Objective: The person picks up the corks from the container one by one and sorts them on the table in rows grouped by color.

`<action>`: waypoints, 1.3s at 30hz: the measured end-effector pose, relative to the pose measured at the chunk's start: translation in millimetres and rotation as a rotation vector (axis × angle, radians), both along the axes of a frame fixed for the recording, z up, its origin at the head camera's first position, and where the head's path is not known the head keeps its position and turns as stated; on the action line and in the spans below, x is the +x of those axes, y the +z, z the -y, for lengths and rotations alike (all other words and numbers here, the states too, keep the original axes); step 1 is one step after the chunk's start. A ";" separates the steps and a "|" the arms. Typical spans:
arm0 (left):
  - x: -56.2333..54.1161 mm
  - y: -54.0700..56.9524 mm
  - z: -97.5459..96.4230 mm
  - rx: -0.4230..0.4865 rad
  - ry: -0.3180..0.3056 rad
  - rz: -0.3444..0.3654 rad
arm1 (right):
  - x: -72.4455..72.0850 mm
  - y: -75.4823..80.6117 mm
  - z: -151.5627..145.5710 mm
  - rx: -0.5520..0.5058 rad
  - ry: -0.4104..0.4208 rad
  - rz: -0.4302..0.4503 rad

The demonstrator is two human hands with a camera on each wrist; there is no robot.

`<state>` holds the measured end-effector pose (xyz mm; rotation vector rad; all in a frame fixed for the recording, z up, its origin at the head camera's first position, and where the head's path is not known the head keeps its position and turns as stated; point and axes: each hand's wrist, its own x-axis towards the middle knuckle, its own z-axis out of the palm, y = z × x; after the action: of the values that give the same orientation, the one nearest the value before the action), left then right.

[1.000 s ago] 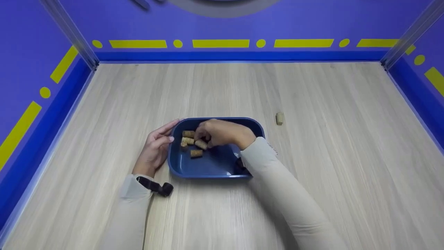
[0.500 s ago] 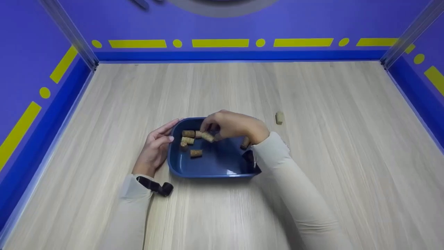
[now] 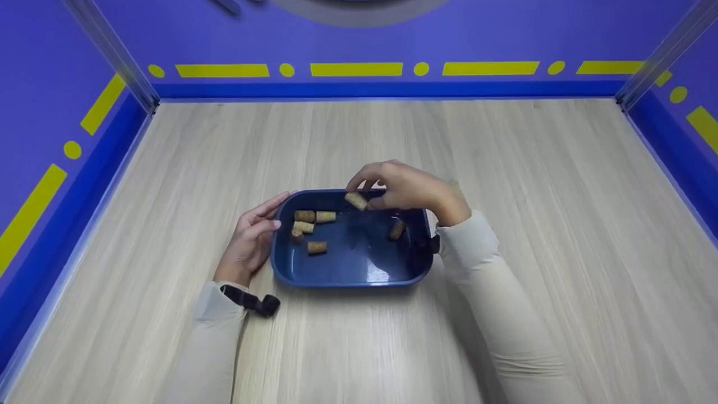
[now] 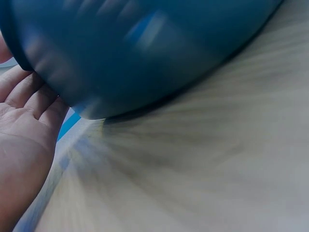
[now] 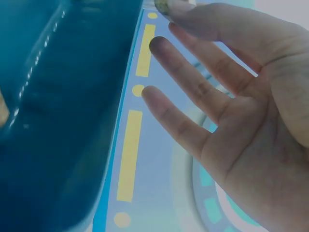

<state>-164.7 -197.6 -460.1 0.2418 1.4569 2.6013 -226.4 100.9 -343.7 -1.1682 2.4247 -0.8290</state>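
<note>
A blue plastic tray (image 3: 348, 285) stands on the table with several bottle corks in it. Most corks, among them a pale cork (image 3: 326, 216) and a brown cork (image 3: 317, 247), lie toward its left end; a darker cork (image 3: 397, 229) lies at the right. My right hand (image 3: 412, 188) pinches a cork (image 3: 356, 201) between thumb and fingertips over the far rim. In the right wrist view the other fingers (image 5: 181, 118) are spread and that cork is barely visible. My left hand (image 3: 249, 241) rests along the tray's left side, fingers extended on the outside, thumb at the rim.
A further cork (image 3: 454, 184) on the table is almost hidden behind my right wrist. Blue panels with yellow markings (image 3: 357, 69) border the wooden tabletop (image 3: 549, 185) at the back and both sides. A black strap camera (image 3: 268, 306) sits on the left wrist.
My right hand has lifted a cork from the left group and carried it up and right to the far rim. The darker cork at the right is uncovered now. The left hand has stayed put.
</note>
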 end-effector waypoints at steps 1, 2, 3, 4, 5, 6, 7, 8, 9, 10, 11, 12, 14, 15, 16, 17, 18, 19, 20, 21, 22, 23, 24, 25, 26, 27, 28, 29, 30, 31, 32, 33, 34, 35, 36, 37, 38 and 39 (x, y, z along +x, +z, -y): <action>0.2 0.0 0.0 -0.001 0.002 0.003 | -0.3 -0.1 -2.6 -0.004 -0.009 -0.001; 0.4 0.3 0.0 -0.006 0.002 0.003 | -0.6 -0.3 -5.0 -0.010 -0.017 -0.001; 0.6 0.6 -0.2 -0.009 0.003 0.005 | -0.8 -0.6 -7.4 -0.014 -0.026 -0.001; 1.0 1.1 -0.4 -0.012 0.005 0.008 | -0.9 -0.8 -10.0 -0.022 -0.036 -0.001; 1.1 1.5 -0.7 -0.016 0.006 0.008 | -1.0 -1.2 -12.8 -0.033 -0.044 -0.003; 1.3 1.9 -0.9 -0.018 0.006 0.010 | -1.0 -1.5 -15.7 -0.041 -0.054 -0.003; 1.5 2.4 -1.1 -0.020 0.006 0.012 | -1.1 -1.7 -18.6 -0.050 -0.064 -0.008; 1.6 2.9 -1.3 -0.022 0.004 0.013 | -1.2 -1.8 -21.5 -0.062 -0.071 -0.009; 1.7 3.2 -1.6 -0.022 0.003 0.014 | -1.3 -2.0 -24.5 -0.074 -0.078 -0.016; 1.5 3.3 -1.6 -0.024 0.002 0.014 | -1.4 -2.3 -27.5 -0.086 -0.084 -0.021; 1.4 3.3 -1.6 -0.026 0.000 0.013 | -1.6 -2.5 -30.4 -0.091 -0.093 -0.025; 1.2 3.3 -1.6 -0.027 -0.002 0.013 | -1.8 -2.8 -33.3 -0.098 -0.105 -0.025; 0.8 3.2 -1.5 -0.028 -0.004 0.013 | -1.7 -3.9 -39.4 -0.108 -0.131 -0.024; 0.6 3.1 -1.4 -0.029 -0.005 0.012 | -1.6 -4.5 -42.5 -0.110 -0.147 -0.024; 0.3 2.9 -1.4 -0.029 -0.006 0.011 | -1.6 -5.4 -45.7 -0.110 -0.165 -0.025; 0.5 3.1 -1.7 -0.027 -0.006 0.011 | -1.8 -6.8 -48.9 -0.112 -0.179 -0.030; 0.7 3.3 -1.9 -0.025 -0.004 0.011 | -2.0 -8.1 -52.1 -0.119 -0.190 -0.040; 0.8 3.4 -2.1 -0.022 -0.003 0.011 | -2.2 -9.4 -55.1 -0.126 -0.199 -0.051; 0.9 3.4 -2.3 -0.017 -0.003 0.011 | -2.6 -10.8 -58.2 -0.134 -0.205 -0.068; 0.9 3.2 -2.4 -0.012 -0.002 0.009 | -3.2 -12.6 -61.4 -0.145 -0.209 -0.084; 0.9 3.0 -2.4 -0.006 -0.004 0.007 | -3.6 -14.3 -64.6 -0.158 -0.214 -0.098; 0.7 2.9 -2.3 -0.002 -0.004 0.003 | -4.0 -15.8 -67.7 -0.169 -0.219 -0.111; 0.5 2.6 -2.0 0.000 -0.005 -0.001 | -4.3 -17.1 -70.9 -0.180 -0.228 -0.120; 0.3 2.3 -1.6 0.002 -0.007 -0.005 | -4.6 -18.7 -74.0 -0.188 -0.240 -0.126; 0.1 2.0 -1.2 0.002 -0.008 -0.010 | -4.9 -20.0 -77.1 -0.194 -0.253 -0.130; 0.1 1.9 -0.9 0.000 -0.008 -0.013 | -5.0 -21.4 -80.2 -0.198 -0.269 -0.131; 0.1 1.8 -0.5 -0.002 -0.009 -0.015 | -5.3 -22.8 -83.4 -0.200 -0.285 -0.128; 0.2 1.8 -0.3 -0.004 -0.008 -0.017 | -5.8 -24.4 -86.5 -0.201 -0.300 -0.126; 0.5 1.9 -0.2 -0.005 -0.006 -0.016 | -6.2 -26.0 -89.5 -0.202 -0.318 -0.118; 0.7 1.8 -0.1 -0.007 -0.005 -0.015 | -6.8 -27.7 -92.5 -0.203 -0.331 -0.111; 0.9 1.9 0.0 -0.008 -0.004 -0.014 | -7.1 -29.2 -95.5 -0.203 -0.343 -0.106; 1.0 1.8 -0.1 -0.008 -0.003 -0.013 | -7.7 -31.1 -98.7 -0.202 -0.355 -0.101; 1.0 1.6 -0.1 -0.010 -0.005 -0.014 | -7.9 -32.6 -101.9 -0.201 -0.365 -0.099; 1.0 1.6 -0.2 -0.012 -0.005 -0.012 | -8.6 -34.3 -105.1 -0.202 -0.372 -0.098; 1.0 1.5 -0.3 -0.015 -0.005 -0.011 | -9.2 -36.1 -108.3 -0.200 -0.382 -0.097; 1.0 1.4 -0.1 -0.020 -0.004 -0.009 | -9.8 -37.8 -111.2 -0.199 -0.390 -0.104; 1.0 1.3 0.1 -0.024 -0.004 -0.005 | -10.3 -39.5 -113.9 -0.195 -0.399 -0.107; 0.9 1.1 0.4 -0.029 -0.003 -0.001 | -10.9 -41.2 -116.5 -0.193 -0.408 -0.108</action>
<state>-163.9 -198.0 -459.1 0.2420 1.4929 2.5762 -237.3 217.4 -384.9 -0.8018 2.7728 -1.1675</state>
